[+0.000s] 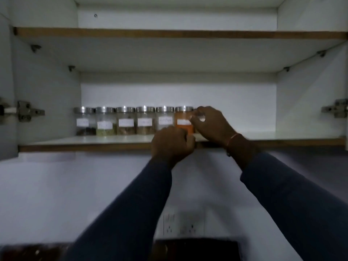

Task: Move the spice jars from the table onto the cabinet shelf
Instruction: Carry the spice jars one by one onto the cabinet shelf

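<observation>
1. Two dark blue sleeves (131,213) rise from the bottom of the frame, with a dark, blurred object (195,249) at bottom centre.
2. Wall sockets (178,225) show between the sleeves.
3. The left hand (172,143), mid-frame, has its fingers curled at the shelf's front edge, against the base of the orange jar (184,127). I cannot tell whether it grips anything.
4. The right hand (211,125) curls round a seventh jar (200,118), mostly hidden, at the row's right end.
5. Six steel-lidded spice jars (125,120) stand side by side on the lower cabinet shelf (84,141), with the orange jar rightmost.
6. Each carries a white paper label (126,122), its writing too blurred to read.
7. A door hinge (24,111) sits at the left edge.
</observation>
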A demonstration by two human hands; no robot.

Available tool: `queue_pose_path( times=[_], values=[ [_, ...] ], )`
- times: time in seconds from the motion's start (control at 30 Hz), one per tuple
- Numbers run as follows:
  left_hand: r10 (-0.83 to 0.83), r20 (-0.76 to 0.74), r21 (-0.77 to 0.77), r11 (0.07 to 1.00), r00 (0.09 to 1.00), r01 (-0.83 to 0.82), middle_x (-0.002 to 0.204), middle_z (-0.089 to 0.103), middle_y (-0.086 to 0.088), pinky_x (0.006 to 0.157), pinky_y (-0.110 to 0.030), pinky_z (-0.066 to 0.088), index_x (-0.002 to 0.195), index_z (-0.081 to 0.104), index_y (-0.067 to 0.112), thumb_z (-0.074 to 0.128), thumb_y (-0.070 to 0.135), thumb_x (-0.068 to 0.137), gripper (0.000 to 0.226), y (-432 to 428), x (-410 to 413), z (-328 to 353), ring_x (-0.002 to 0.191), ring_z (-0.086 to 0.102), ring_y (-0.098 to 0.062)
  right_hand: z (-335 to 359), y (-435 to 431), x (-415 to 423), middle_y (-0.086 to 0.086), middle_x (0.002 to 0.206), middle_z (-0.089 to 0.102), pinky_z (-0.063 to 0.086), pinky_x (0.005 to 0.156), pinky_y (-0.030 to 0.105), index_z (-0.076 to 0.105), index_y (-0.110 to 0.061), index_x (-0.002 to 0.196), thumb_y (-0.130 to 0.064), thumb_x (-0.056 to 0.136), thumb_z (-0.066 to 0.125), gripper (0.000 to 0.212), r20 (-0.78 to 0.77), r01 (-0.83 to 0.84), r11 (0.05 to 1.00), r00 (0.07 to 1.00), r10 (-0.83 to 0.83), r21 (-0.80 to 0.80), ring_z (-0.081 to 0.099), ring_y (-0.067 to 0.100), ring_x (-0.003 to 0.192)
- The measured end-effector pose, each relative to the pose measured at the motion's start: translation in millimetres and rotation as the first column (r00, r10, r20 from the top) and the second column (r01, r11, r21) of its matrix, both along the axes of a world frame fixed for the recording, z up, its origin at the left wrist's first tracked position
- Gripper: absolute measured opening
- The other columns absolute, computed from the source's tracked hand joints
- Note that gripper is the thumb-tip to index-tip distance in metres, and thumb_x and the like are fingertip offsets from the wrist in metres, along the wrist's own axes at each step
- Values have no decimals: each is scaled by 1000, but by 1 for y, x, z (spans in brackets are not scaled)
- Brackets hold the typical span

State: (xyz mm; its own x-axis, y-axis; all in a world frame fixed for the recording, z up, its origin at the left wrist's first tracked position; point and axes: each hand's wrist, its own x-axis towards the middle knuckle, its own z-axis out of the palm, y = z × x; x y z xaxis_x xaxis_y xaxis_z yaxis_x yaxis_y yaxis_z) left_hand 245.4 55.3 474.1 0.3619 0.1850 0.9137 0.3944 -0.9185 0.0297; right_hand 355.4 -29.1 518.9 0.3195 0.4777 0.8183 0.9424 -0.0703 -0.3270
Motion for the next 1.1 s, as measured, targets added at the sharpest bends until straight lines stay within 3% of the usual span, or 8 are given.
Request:
queue_pose_path(
  times=[0.13,0.23,0.4,0.53,0.67,0.77,0.87,1.1],
  values=[
    [-439,193,56,898,878,437,77,71,1,75,-27,44,81,73,13,49,18,78,25,-31,-48,-79,74,61,-14,-97,-78,-69,-2,90,69,42,76,6,71,-13,93,-19,92,61,12,14,-180,952,983,183,249,61,5,86],
    [-430,308,-269,816,848,512,83,72,3,78,-27,49,83,74,12,49,17,81,26,-59,-95,-213,80,64,-11,-230,-109,-92,-9,86,71,46,78,12,71,-17,87,-24,90,63,11,-267,-242,970,933,242,34,64,1,82],
    [-221,70,-894,419,973,159,94,70,6,81,-30,54,98,70,17,52,31,81,29,-90,-142,-432,90,66,-10,-457,-124,-117,-3,110,68,49,92,27,62,-21,119,-28,85,71,36,-704,-381,748,693,-159,-544,62,8,100],
    [-278,-13,-978,202,961,45,118,59,2,87,-15,39,122,56,16,63,29,85,40,-109,-163,-480,109,56,-11,-530,-135,-141,1,132,59,47,103,43,44,-25,137,-34,74,76,72,-835,-537,658,466,-292,-529,57,19,120],
    [-320,-31,-989,145,947,17,127,56,4,95,-19,43,130,49,20,65,49,67,71,-90,-153,-485,113,55,-7,-532,-116,-140,-7,138,47,44,104,40,24,-25,149,-13,71,79,97,-913,-583,705,312,-264,-403,47,16,128],
    [-341,-68,-997,62,938,-50,141,47,-1,109,-38,39,143,33,17,73,30,71,83,-72,-140,-498,128,47,-16,-533,-93,-132,1,154,33,37,111,51,1,-37,153,-25,58,87,129,-898,-581,688,330,-290,-435,34,28,141],
    [-382,-28,-996,-70,924,-59,141,42,0,112,-40,34,149,21,14,67,12,77,85,-64,-135,-497,130,42,-17,-526,-81,-136,7,159,21,34,109,44,-12,-29,153,-17,76,79,120,-847,-612,587,409,-339,-531,29,30,143],
    [-337,-6,-983,-169,942,-67,118,57,-7,87,-36,50,124,45,14,56,-5,82,47,-77,-144,-484,104,57,-22,-558,-82,-145,12,155,16,34,114,43,22,-27,152,-21,78,77,93,-694,-438,596,653,-304,-673,29,33,141]
  ],
)
